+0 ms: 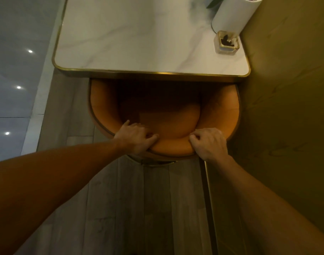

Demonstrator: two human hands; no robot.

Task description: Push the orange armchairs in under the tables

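An orange armchair with a curved, gold-trimmed back stands right below me, its front part hidden under the white marble table with a gold rim. My left hand grips the top of the backrest left of centre, fingers curled over the padded edge. My right hand grips the same backrest edge to the right. The seat cushion shows between the arms in shadow.
A yellow-green wall runs close along the chair's right side. On the table's far right stand a white cylinder and a small clear glass holder. Grey wood-plank floor lies beneath me; glossy tiles at left.
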